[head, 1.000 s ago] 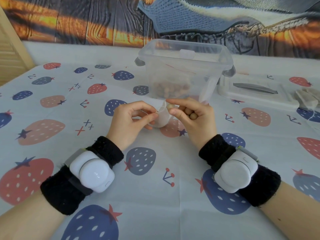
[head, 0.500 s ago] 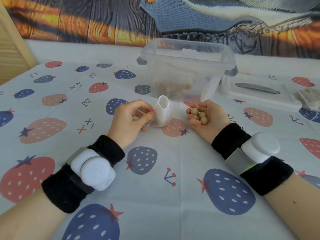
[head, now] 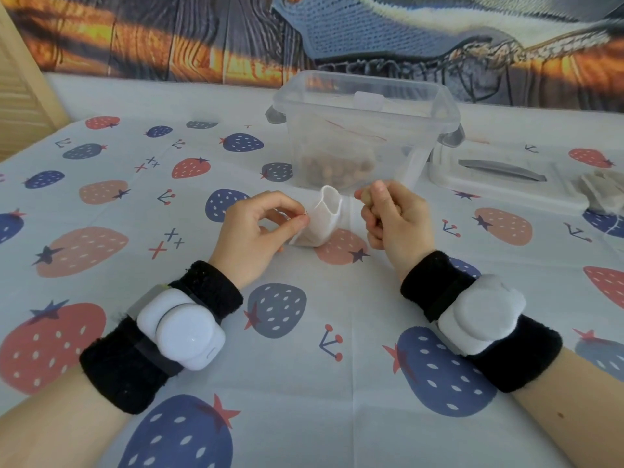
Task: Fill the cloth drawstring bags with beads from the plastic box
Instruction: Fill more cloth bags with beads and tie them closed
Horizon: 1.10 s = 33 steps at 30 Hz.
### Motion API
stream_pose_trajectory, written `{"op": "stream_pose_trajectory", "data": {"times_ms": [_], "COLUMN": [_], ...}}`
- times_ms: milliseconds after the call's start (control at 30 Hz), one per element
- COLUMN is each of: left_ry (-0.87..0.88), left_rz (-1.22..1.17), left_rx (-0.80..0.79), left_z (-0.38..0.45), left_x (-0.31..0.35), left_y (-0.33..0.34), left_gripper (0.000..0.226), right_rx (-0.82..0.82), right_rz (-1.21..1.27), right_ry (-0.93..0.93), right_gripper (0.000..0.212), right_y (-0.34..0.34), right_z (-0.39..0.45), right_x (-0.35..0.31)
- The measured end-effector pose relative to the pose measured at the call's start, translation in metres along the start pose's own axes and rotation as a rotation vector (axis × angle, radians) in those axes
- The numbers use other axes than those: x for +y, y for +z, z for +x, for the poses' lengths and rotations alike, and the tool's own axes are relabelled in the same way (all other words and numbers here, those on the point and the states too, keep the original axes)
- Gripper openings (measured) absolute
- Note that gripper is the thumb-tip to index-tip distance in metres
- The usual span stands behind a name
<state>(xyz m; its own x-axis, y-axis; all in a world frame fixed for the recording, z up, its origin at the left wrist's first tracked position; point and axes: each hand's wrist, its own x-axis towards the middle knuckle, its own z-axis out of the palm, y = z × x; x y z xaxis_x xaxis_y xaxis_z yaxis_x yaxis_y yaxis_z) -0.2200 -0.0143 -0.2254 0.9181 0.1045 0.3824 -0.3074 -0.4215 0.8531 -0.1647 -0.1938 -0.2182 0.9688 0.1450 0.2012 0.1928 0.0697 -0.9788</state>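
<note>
Your left hand (head: 256,228) pinches the white drawstring bag (head: 322,219) upright mid-worktop (head: 337,383); your right hand (head: 391,217) grips a bead (head: 366,198) beside its mouth, before the plastic box (head: 364,130). No writing legible.

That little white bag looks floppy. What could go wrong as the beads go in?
The bag stands open, held only by a left hand pinch at one edge, so its mouth might sag shut or tip. The right hand pinches a bead beside the mouth, not over it; a loose drop could miss and roll across the tablecloth. Whether it holds more beads cannot be seen.
</note>
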Motion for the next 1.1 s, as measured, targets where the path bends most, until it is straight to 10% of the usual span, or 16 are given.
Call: {"op": "stream_pose_trajectory", "data": {"times_ms": [200,533,833,1100], "left_ry": [0.008,0.004,-0.022,-0.013], "left_rz": [-0.052,-0.076,-0.088,-0.071], "left_rx": [-0.028,-0.056,-0.053,-0.067], "left_z": [-0.002,-0.003,-0.002,-0.003], "left_x": [0.003,0.004,0.002,0.002], "left_y": [0.002,0.002,0.002,0.001], "left_gripper": [0.009,0.004,0.007,0.007], "right_rx": [-0.094,-0.087,0.044,-0.073], "right_rz": [-0.217,-0.297,0.422,0.418], "right_ry": [-0.444,-0.436,0.555,0.602], "right_gripper": [0.011,0.018,0.034,0.019], "right_y": [0.012,0.01,-0.006,-0.007], "right_z": [-0.015,-0.013,0.009,0.01], "right_x": [-0.002,-0.001,-0.001,0.0]}}
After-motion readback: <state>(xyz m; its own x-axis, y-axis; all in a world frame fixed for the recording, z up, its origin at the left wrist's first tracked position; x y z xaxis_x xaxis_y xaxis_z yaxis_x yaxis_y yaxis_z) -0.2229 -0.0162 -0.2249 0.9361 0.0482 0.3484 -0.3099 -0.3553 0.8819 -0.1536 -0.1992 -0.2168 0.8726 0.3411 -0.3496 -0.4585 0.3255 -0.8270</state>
